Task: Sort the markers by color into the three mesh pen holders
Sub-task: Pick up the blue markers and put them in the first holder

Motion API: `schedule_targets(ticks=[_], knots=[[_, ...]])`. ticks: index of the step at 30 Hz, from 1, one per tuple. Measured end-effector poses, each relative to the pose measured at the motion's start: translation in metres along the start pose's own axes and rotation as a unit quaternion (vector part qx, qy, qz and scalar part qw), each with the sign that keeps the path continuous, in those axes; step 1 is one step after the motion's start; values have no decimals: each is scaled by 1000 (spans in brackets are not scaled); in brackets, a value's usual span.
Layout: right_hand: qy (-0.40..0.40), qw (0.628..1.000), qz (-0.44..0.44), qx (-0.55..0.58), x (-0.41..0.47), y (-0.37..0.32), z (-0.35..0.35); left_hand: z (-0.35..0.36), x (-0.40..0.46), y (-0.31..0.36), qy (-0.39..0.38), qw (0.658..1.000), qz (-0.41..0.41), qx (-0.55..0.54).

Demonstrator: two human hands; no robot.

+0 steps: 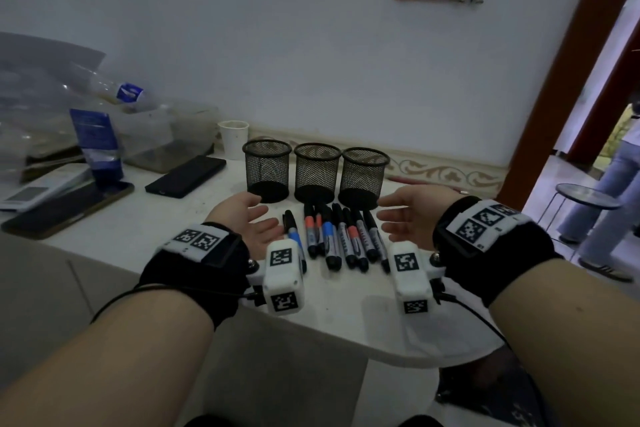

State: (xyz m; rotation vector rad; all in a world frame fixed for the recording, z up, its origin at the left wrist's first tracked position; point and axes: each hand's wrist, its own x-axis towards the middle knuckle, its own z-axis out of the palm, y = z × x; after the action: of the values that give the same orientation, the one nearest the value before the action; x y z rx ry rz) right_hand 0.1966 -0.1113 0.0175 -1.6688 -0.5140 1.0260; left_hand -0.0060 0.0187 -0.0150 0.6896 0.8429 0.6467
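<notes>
While a paper cup [233, 138] and a phone [186, 176] sit behind and left of them on the white surface [346, 315], three mesh pen holders [316, 173] stand empty behind the markers [341, 236], flanked by the spread, empty left hand [251, 220] and right hand [410, 218].

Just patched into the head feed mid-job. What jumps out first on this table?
Two open hands, the left hand and the right hand, palms facing each other, flank a bunch of markers lying on the white table. Just behind them three black mesh pen holders stand in a row, apparently empty. Both wrists carry black bands with white coded tags.
</notes>
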Motion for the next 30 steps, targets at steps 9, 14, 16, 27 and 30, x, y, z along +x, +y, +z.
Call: schedule_targets(ticks=[9, 14, 16, 27, 30], knots=[[-50, 989, 36, -133, -5, -2, 48, -9, 1, 6, 11, 999, -4, 34], [-35, 972, 72, -221, -11, 2, 64, -12, 0, 3, 1, 1000, 1, 10], [-40, 960, 85, -264, -14, 2, 70, -13, 1, 3, -4, 1000, 2, 9], [-29, 919, 79, -385, -18, -7, 82, -15, 1, 6, -17, 1000, 0, -3], [-34, 905, 80, -416, -17, -6, 84, -15, 0, 6, -16, 1000, -1, -5]])
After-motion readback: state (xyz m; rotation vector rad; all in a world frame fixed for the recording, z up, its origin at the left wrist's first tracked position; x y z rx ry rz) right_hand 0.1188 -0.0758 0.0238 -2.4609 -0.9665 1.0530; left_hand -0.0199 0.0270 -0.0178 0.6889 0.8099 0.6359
